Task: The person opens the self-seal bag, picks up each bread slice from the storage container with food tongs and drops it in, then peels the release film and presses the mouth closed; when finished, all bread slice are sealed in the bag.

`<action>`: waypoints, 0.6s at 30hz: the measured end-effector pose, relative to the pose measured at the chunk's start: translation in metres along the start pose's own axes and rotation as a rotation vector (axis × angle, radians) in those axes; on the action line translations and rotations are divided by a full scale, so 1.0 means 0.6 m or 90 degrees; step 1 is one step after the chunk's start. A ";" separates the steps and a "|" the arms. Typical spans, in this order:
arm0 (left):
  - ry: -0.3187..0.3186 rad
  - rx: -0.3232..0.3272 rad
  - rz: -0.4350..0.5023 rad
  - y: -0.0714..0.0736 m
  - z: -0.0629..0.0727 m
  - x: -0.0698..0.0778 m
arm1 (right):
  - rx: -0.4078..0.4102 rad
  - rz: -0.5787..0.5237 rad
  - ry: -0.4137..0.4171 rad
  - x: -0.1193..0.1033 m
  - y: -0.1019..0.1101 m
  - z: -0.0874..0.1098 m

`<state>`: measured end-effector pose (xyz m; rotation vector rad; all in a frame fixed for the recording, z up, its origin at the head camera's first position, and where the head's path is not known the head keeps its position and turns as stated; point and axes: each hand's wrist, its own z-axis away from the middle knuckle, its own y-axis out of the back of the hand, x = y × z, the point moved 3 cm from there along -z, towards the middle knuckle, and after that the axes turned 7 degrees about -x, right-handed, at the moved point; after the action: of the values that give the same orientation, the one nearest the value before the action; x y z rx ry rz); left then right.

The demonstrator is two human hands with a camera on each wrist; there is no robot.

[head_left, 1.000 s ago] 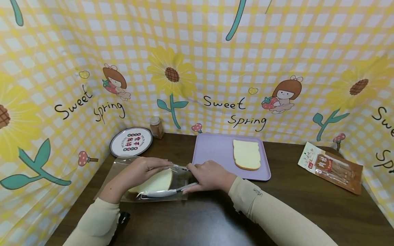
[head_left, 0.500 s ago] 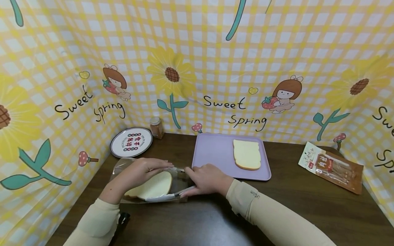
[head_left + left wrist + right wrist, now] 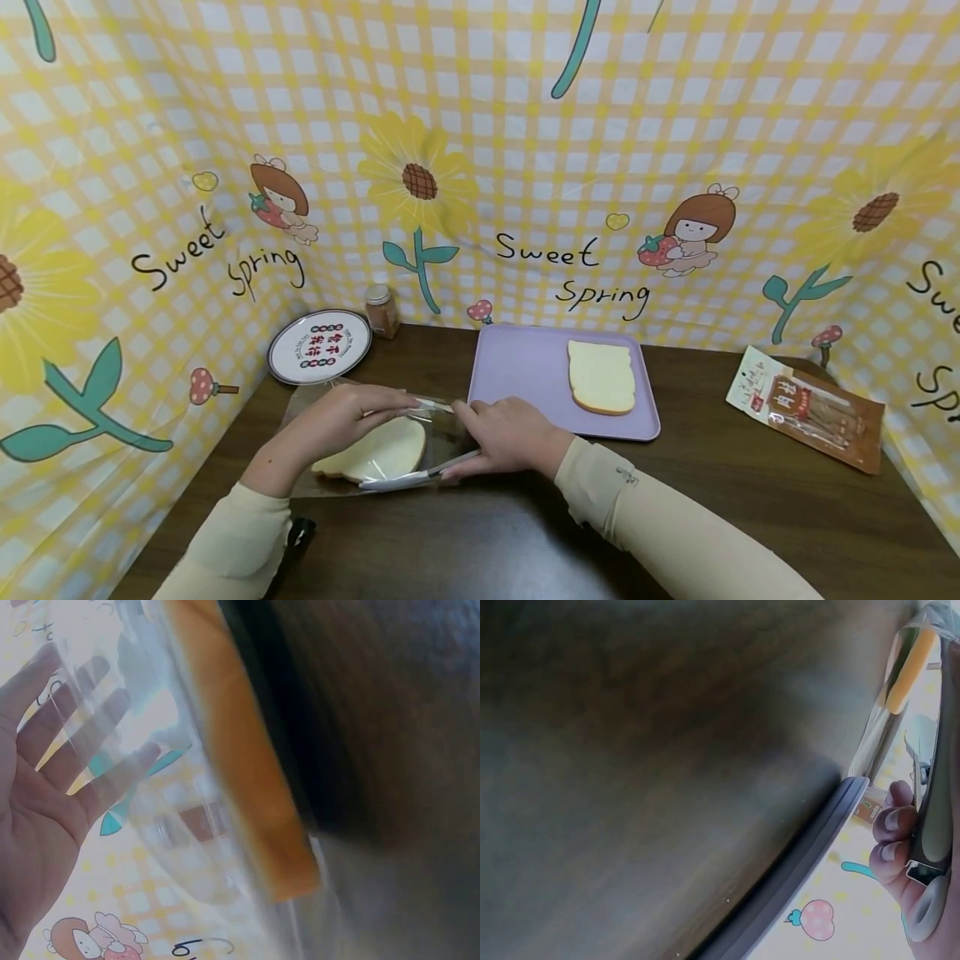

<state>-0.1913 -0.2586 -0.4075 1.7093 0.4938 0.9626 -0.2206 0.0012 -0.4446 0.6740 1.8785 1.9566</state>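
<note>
A slice of bread (image 3: 378, 450) lies inside a clear plastic bag (image 3: 309, 400) at the front left of the table. My right hand (image 3: 513, 435) grips a pair of tongs (image 3: 459, 461), whose arms spread along both sides of the bread. The right wrist view shows the tongs' grey handle (image 3: 936, 825) with fingers curled around it. Over the bag's far side reaches my left hand (image 3: 356, 417). Its fingers (image 3: 79, 746) look straight and spread in the left wrist view, against the clear film, with the brown crust (image 3: 244, 757) beside them.
A lilac tray (image 3: 517, 358) behind the right hand bears another bread slice (image 3: 602, 377). A printed oval plate (image 3: 283, 354) and a capped jar (image 3: 382, 312) stand at the back left. On the right lies a brown food packet (image 3: 813, 408). Checked cloth (image 3: 525, 167) walls the table.
The bag's left end has drawn in to the right, and the bread has tilted and shifted slightly. The right hand, with the tongs, has moved only a little; the left hand stays nearly in place.
</note>
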 end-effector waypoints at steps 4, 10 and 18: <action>0.003 0.000 0.000 0.001 0.000 0.000 | 0.001 0.018 0.012 0.002 0.003 0.002; 0.001 -0.001 0.001 0.002 -0.001 0.000 | -0.001 0.030 0.025 0.004 0.003 0.005; 0.012 -0.005 0.009 0.004 0.003 0.005 | 0.033 0.050 0.029 0.007 0.001 0.014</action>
<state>-0.1887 -0.2584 -0.4043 1.7004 0.4897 0.9909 -0.2194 0.0106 -0.4433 0.7339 1.9630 1.9933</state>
